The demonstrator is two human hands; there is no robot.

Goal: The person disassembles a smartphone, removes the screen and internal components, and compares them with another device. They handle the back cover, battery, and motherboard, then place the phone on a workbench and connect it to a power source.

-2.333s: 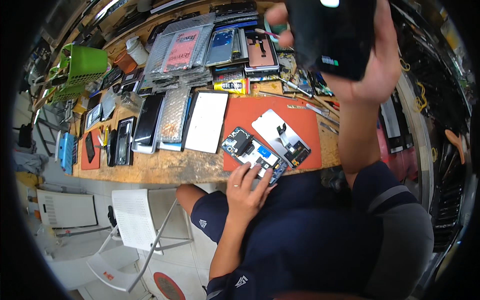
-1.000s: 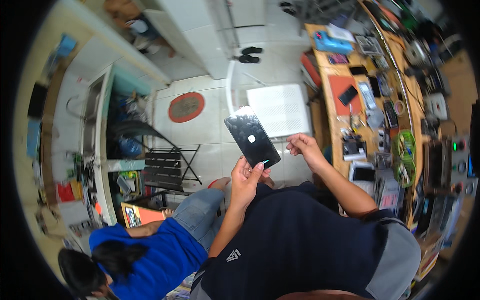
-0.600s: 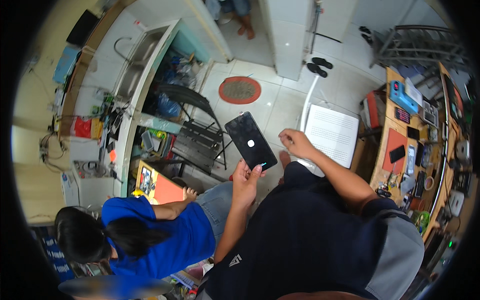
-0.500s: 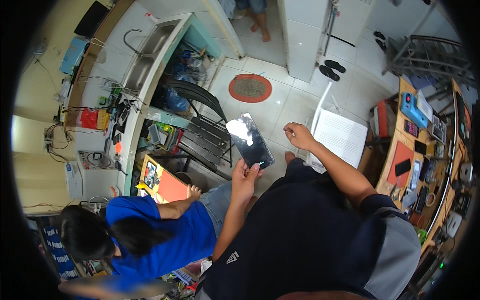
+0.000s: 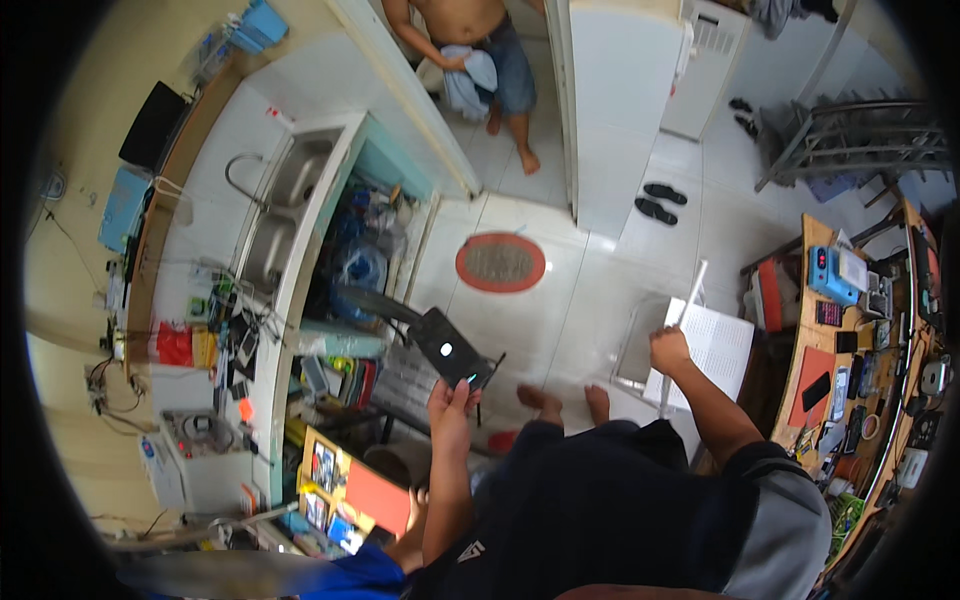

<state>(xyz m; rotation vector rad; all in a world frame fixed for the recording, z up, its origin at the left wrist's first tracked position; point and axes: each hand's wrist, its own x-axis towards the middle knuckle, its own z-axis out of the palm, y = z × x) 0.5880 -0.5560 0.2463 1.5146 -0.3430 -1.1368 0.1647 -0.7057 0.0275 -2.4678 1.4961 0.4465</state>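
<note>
A dark smartphone [image 5: 428, 336] with a bright white spot on its face is pinched between the thumb and fingers of my left hand [image 5: 452, 405]. It is held out over the floor, tilted, in front of a black folding chair [image 5: 370, 303]. My right hand [image 5: 670, 351] is closed round the white metal back bar of a white chair [image 5: 718, 350]. The chair's perforated seat lies beyond that hand, and my fist hides part of the bar.
A person in blue sits at a small workbench [image 5: 375, 497] at lower left. Another person [image 5: 515, 85] stands in the doorway. To the left runs a counter with a sink [image 5: 268, 250]; to the right, a cluttered wooden desk [image 5: 790, 428]. An oval mat [image 5: 500, 262] and black slippers [image 5: 656, 210] lie on the tiles.
My right hand, free before, now grips the white chair's bar. The phone has shifted left and down in view. The view has tilted up, showing more of the person in the doorway.
</note>
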